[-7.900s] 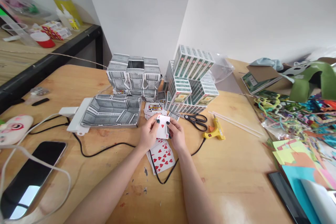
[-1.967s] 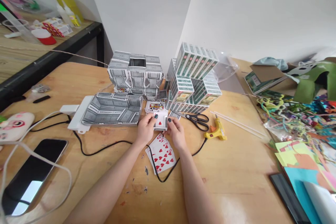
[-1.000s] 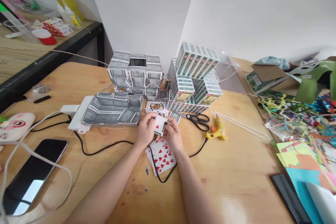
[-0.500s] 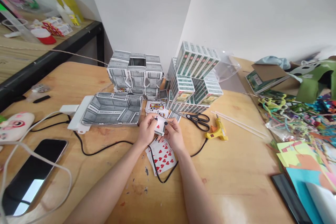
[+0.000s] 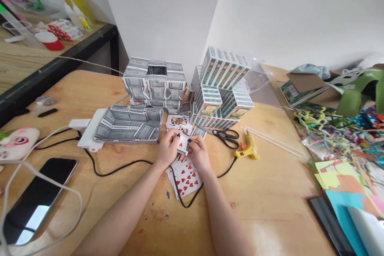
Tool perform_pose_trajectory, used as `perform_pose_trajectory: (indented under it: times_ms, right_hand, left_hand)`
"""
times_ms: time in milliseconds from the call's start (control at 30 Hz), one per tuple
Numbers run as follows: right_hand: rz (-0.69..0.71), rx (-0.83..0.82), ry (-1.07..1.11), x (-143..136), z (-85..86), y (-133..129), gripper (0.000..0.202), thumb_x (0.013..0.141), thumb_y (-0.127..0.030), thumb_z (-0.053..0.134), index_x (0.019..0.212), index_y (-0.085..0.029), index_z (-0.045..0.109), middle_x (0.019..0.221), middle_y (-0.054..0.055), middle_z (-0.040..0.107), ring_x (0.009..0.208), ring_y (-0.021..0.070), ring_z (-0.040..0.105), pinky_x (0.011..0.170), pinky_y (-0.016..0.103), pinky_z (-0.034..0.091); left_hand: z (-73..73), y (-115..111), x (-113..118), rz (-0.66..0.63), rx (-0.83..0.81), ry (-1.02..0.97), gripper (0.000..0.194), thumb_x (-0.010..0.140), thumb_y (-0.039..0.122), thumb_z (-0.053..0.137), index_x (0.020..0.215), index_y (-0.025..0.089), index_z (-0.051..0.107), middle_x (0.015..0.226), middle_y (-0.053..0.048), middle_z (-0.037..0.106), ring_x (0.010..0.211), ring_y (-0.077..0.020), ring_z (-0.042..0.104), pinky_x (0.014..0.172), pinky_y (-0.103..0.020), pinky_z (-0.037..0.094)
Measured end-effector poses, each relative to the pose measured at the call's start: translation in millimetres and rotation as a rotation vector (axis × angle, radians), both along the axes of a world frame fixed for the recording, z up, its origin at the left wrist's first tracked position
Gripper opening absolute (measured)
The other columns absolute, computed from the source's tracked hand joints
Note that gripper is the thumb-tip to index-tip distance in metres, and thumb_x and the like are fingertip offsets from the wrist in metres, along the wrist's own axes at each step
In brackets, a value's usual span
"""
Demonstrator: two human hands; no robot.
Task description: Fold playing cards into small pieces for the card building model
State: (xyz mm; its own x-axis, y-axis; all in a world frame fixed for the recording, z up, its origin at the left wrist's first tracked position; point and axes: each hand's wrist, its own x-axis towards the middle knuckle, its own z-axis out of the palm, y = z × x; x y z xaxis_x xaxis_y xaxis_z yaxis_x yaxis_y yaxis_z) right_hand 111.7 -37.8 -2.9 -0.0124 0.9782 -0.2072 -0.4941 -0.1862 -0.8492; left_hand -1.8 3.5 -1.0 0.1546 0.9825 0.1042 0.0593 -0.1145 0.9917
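A playing card with a red heart (image 5: 181,144) is held between my two hands, its near edge folded up to show the patterned back. My left hand (image 5: 168,146) pinches its left side, and my right hand (image 5: 198,150) grips the right side with thumb and fingers. Just below lie loose heart cards (image 5: 186,180) face up, with a black cord across them. Beyond my hands are face cards (image 5: 177,121) on the table. To the left stands an open tray built from cards (image 5: 129,124), and behind it a larger block-like card structure (image 5: 154,82).
Stacked green card boxes (image 5: 223,88) rise at the back right. Black-handled scissors (image 5: 229,138), a yellow glue gun (image 5: 248,150) and white glue sticks (image 5: 273,142) lie right of my hands. A phone (image 5: 39,196) and white cable are at the left; coloured paper (image 5: 345,184) is at the right.
Both hands stay in nearly the same place on the folded card. The card's near edge looks slightly more raised; nothing else has visibly moved.
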Motion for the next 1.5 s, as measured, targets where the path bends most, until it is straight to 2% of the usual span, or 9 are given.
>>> perform_pose_trajectory:
  times_ms: [300, 500, 567, 667, 867, 1000, 1133, 1267, 1500]
  right_hand:
    - [0.011, -0.036, 0.001, -2.2, 2.0, -0.9, 0.017, 0.075, -0.03, 0.051, 0.083, -0.026, 0.036, 0.046, -0.011, 0.052, 0.033, 0.0135, 0.054, 0.03, 0.022, 0.042]
    - [0.046, -0.075, 0.1, 0.4, 2.9, -2.0, 0.018, 0.074, -0.028, 0.05, 0.085, -0.025, 0.036, 0.053, -0.009, 0.056, 0.038, 0.0137, 0.058, 0.032, 0.021, 0.044]
    - [0.067, -0.089, 0.133, 1.7, 3.9, -1.9, 0.019, 0.075, -0.032, 0.049, 0.087, -0.025, 0.037, 0.059, -0.007, 0.059, 0.039, 0.0139, 0.059, 0.032, 0.022, 0.045]
    - [0.085, -0.131, 0.132, 1.6, 6.0, -1.1, 0.021, 0.08, -0.042, 0.045, 0.088, -0.025, 0.036, 0.064, -0.005, 0.062, 0.037, 0.0142, 0.058, 0.029, 0.023, 0.045]
    - [0.265, -0.191, 0.108, 6.7, 6.5, -0.6, 0.024, 0.082, -0.04, 0.046, 0.093, -0.02, 0.043, 0.063, 0.0, 0.064, 0.039, 0.0167, 0.06, 0.03, 0.027, 0.049]
    - [0.379, -0.161, 0.141, 14.3, 1.5, -2.6, 0.029, 0.081, -0.042, 0.05, 0.092, -0.014, 0.048, 0.061, 0.003, 0.064, 0.048, 0.0177, 0.064, 0.035, 0.027, 0.052]
    - [0.362, -0.112, 0.121, 15.2, -1.2, -3.9, 0.034, 0.077, -0.045, 0.058, 0.09, -0.015, 0.05, 0.059, 0.002, 0.063, 0.048, 0.0159, 0.064, 0.035, 0.023, 0.051]
    - [0.288, -0.094, 0.047, 10.8, -0.9, -3.3, 0.031, 0.074, -0.045, 0.062, 0.08, -0.016, 0.053, 0.054, -0.002, 0.059, 0.042, 0.0126, 0.06, 0.032, 0.019, 0.048]
    - [0.137, 0.006, -0.087, 3.5, -1.1, -2.1, 0.03, 0.079, -0.046, 0.055, 0.08, -0.017, 0.057, 0.062, -0.001, 0.059, 0.049, 0.0128, 0.06, 0.037, 0.022, 0.049]
  left_hand:
    - [3.8, -1.7, -2.2, 0.004, 0.06, -0.021, 0.01, 0.072, 0.015, 0.042, 0.07, 0.018, 0.051, 0.056, 0.004, 0.046, 0.048, -0.0091, 0.04, 0.045, -0.02, 0.032]
    - [2.2, -1.2, -6.8, -0.03, 0.052, 0.016, 0.01, 0.079, 0.025, 0.046, 0.071, 0.019, 0.047, 0.052, 0.006, 0.041, 0.046, -0.0091, 0.038, 0.045, -0.021, 0.029]
    - [1.7, -0.9, -7.0, -0.02, 0.067, 0.07, 0.014, 0.08, 0.028, 0.048, 0.07, 0.018, 0.047, 0.051, 0.006, 0.039, 0.046, -0.0087, 0.037, 0.045, -0.021, 0.028]
    - [2.4, -1.9, -6.8, -0.086, 0.07, 0.074, 0.017, 0.082, 0.031, 0.048, 0.071, 0.018, 0.048, 0.052, 0.005, 0.041, 0.046, -0.0084, 0.037, 0.046, -0.021, 0.029]
    - [5.2, -6.2, -8.4, -0.189, 0.052, 0.031, 0.017, 0.082, 0.034, 0.047, 0.076, 0.018, 0.05, 0.052, 0.005, 0.044, 0.044, -0.0082, 0.039, 0.044, -0.021, 0.029]
    - [3.8, -5.9, -12.8, -0.22, 0.099, 0.132, 0.016, 0.082, 0.032, 0.047, 0.078, 0.017, 0.053, 0.053, 0.005, 0.046, 0.045, -0.0084, 0.04, 0.045, -0.021, 0.03]
    - [3.1, -5.1, -15.6, -0.196, 0.197, 0.227, 0.014, 0.081, 0.028, 0.048, 0.082, 0.018, 0.056, 0.058, 0.003, 0.052, 0.052, -0.0098, 0.046, 0.051, -0.022, 0.034]
    - [3.8, -2.8, -14.3, -0.104, 0.201, 0.159, 0.022, 0.078, 0.027, 0.053, 0.098, 0.018, 0.054, 0.065, 0.002, 0.053, 0.056, -0.011, 0.05, 0.054, -0.023, 0.039]
    - [5.2, 2.4, -9.0, -0.072, 0.237, 0.206, 0.009, 0.079, 0.024, 0.053, 0.081, 0.018, 0.06, 0.085, -0.004, 0.061, 0.082, -0.0157, 0.056, 0.072, -0.027, 0.044]
